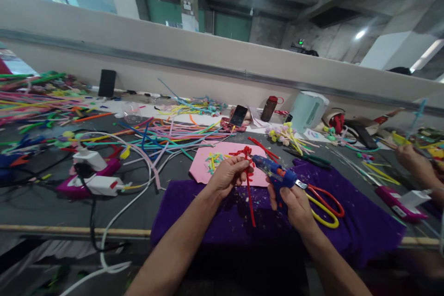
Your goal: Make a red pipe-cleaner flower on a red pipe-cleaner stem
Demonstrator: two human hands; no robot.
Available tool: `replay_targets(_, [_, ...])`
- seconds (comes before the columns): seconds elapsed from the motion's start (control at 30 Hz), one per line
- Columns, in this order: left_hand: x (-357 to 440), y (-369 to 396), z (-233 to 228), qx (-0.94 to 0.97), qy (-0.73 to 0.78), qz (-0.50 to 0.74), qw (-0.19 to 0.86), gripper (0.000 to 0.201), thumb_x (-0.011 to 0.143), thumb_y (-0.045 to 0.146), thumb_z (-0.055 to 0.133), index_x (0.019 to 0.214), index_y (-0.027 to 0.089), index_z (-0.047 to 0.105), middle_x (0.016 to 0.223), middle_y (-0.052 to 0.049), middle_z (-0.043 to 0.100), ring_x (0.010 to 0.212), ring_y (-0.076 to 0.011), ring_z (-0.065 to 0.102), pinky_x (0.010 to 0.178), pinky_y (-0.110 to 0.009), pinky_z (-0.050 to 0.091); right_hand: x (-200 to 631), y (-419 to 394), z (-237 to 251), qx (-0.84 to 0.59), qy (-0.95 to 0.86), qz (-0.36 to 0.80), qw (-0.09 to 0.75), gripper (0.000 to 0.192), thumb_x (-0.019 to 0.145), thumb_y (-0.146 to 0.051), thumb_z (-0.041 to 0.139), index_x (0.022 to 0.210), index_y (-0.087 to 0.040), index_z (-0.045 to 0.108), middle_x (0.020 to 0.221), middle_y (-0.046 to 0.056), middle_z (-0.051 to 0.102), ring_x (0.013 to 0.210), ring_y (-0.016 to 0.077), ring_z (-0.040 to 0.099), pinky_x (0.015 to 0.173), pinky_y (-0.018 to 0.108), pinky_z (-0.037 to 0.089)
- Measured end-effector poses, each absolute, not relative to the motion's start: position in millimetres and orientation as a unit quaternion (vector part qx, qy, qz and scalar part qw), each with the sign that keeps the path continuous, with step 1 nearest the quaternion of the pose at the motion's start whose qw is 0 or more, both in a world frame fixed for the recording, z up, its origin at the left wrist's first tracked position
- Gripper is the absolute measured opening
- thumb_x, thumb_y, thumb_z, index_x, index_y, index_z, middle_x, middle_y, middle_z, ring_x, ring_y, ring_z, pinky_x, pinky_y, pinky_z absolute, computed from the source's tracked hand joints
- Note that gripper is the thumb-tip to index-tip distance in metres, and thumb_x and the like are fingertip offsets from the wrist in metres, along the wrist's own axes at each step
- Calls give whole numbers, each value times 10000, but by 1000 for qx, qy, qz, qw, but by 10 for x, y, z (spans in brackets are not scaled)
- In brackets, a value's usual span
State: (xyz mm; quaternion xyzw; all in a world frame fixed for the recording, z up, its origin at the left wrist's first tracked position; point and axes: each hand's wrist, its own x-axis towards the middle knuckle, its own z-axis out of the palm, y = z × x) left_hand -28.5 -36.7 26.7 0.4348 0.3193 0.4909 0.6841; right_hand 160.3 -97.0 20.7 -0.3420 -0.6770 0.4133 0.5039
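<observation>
My left hand pinches a red pipe-cleaner flower, whose long red stem hangs down over the purple cloth. In my right hand is a blue hot glue gun, its nozzle pointing left at the flower. Whether the tip touches the flower I cannot tell. Beneath both hands lies a pink sheet with small cut pieces of pipe cleaner on it. Scissors with red and yellow handles rest on the purple cloth, just right of my right hand.
Power strips with white plugs and cables lie on the left. Pipe cleaners spread across the table behind. A phone, a brown bottle and a pale kettle stand farther back. Another person's hand is at the far right.
</observation>
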Motion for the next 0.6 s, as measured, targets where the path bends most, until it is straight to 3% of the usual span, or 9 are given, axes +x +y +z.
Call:
replay_targets(0.37, [-280, -391, 307, 427, 327, 492, 685, 252, 668, 352, 656, 676, 124, 549, 604, -1, 623, 324, -9, 420, 294, -130, 241, 1610, -961, 257, -352, -672, 411, 505, 293, 874, -354, 387, 922, -133, 574, 553, -7, 523, 501, 126, 472, 543, 278, 345])
replay_targets(0.6, [-284, -385, 304, 428, 326, 492, 684, 256, 668, 356, 659, 713, 123, 560, 642, -16, 640, 340, -14, 438, 299, -131, 251, 1635, -984, 213, -352, -683, 409, 493, 290, 864, -362, 396, 801, -148, 581, 521, -1, 525, 509, 140, 478, 552, 286, 352])
